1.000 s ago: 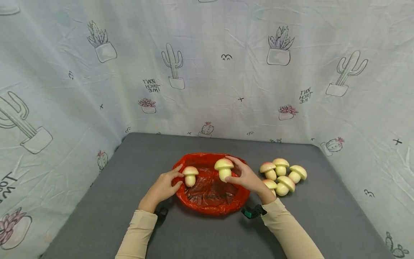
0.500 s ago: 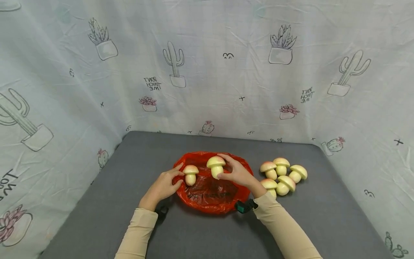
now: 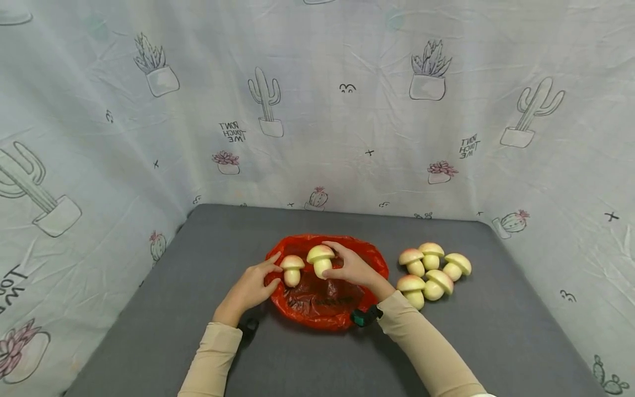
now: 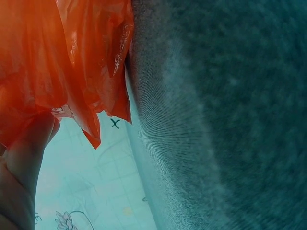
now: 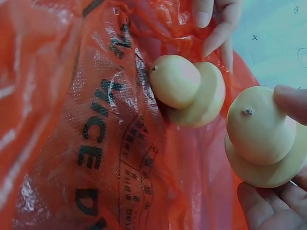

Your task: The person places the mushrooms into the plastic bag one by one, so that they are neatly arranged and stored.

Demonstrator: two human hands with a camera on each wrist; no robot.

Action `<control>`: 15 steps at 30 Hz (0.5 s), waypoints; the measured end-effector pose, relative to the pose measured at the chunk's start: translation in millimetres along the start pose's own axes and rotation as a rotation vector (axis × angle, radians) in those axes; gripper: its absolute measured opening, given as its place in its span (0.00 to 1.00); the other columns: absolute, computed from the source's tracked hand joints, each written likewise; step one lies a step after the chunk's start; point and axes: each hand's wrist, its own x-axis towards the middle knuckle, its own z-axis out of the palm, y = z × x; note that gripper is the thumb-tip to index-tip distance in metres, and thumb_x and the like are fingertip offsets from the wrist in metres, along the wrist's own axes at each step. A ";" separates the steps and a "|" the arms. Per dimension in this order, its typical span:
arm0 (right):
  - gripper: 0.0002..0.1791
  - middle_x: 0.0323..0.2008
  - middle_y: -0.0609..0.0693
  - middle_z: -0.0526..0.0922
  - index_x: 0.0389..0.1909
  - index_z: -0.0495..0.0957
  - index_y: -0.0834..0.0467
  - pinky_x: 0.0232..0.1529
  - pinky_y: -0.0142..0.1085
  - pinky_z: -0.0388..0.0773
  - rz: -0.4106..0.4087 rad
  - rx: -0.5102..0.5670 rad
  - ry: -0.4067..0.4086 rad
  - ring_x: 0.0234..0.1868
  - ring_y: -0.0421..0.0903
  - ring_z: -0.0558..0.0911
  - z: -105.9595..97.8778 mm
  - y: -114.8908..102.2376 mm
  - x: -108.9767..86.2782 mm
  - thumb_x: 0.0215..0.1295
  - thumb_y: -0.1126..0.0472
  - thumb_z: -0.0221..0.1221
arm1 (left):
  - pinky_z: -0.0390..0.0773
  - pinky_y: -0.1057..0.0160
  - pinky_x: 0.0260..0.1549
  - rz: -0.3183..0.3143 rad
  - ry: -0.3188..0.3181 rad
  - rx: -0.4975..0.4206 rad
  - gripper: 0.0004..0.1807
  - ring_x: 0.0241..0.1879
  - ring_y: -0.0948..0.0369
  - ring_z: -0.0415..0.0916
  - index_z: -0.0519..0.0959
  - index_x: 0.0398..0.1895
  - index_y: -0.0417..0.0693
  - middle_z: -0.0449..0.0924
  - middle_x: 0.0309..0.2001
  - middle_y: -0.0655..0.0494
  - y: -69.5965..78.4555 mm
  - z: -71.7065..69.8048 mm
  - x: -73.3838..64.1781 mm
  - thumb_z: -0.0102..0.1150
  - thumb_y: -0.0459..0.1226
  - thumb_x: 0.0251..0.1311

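Observation:
A red plastic bag (image 3: 317, 321) lies spread with its mouth facing up. My left hand (image 3: 250, 285) holds the bag's left rim, and its thumb (image 4: 31, 151) touches the red film in the left wrist view. Inside, near those fingers, one toy mushroom (image 3: 292, 271) with a yellow and pinkish cap rests against the plastic. Over the bag's middle, my right hand (image 3: 354, 270) grips another toy mushroom (image 3: 320, 259) between thumb and fingers, cap up. In the right wrist view the held mushroom (image 5: 261, 132) hangs beside the one in the bag (image 5: 199, 96), apart from it.
Several more toy mushrooms (image 3: 431, 270) stand and lean in a cluster right of the bag on the grey table (image 3: 223, 231). A pale curtain (image 3: 317, 110) printed with cacti surrounds the table at the back and sides.
My right hand has moved left across the bag with its mushroom, closer to the mushroom inside. The left hand stays at the rim.

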 end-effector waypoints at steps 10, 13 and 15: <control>0.43 0.62 0.56 0.70 0.71 0.56 0.58 0.56 0.49 0.73 0.054 -0.100 0.050 0.58 0.51 0.73 10.0 32.1 17.8 0.57 0.55 0.65 | 0.73 0.48 0.55 -0.001 0.005 0.007 0.13 0.59 0.45 0.72 0.81 0.45 0.37 0.68 0.66 0.43 0.0 -0.4 0.7 0.60 0.33 0.57; 0.44 0.63 0.55 0.70 0.71 0.57 0.58 0.57 0.48 0.72 0.082 -0.131 0.065 0.56 0.49 0.73 14.2 35.4 19.4 0.56 0.52 0.66 | 0.72 0.48 0.55 -0.004 -0.004 0.008 0.13 0.59 0.45 0.71 0.81 0.45 0.37 0.67 0.66 0.43 0.1 0.5 -0.2 0.60 0.33 0.58; 0.44 0.63 0.55 0.69 0.70 0.57 0.58 0.57 0.48 0.72 0.095 -0.143 0.079 0.56 0.49 0.74 17.0 37.3 20.2 0.55 0.51 0.66 | 0.72 0.48 0.55 -0.009 -0.008 0.007 0.13 0.60 0.45 0.71 0.81 0.46 0.37 0.67 0.66 0.43 0.1 0.9 -0.9 0.60 0.33 0.58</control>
